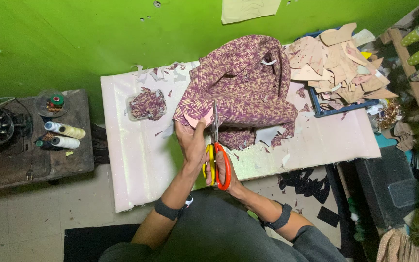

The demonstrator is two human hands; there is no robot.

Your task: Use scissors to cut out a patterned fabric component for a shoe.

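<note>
So, white table (pixel 136 170) against the green wall (pixel 73 34). On it, a big heap of purple woven-pattern fabric (pixel 243 92), spread across the middle and top. Right of that, a blue tray (pixel 322 110) piled with tan cut pieces (pixel 340 63). Left of the fabric, a small clear tub (pixel 132 112) of purple scraps (pixel 147 103); loose offcuts scattered over the tabletop. Far left, a dark stand (pixel 69 160) with thread spools (pixel 66 136).

Left hand (pixel 192 143) pinches the fabric's near edge, fingers closed on it together with a pink template piece (pixel 195 120). Right hand (pixel 221 167) grips scissors (pixel 216 153), fingers through the orange-yellow handles; blades point up into the fabric edge just beside the left thumb.
</note>
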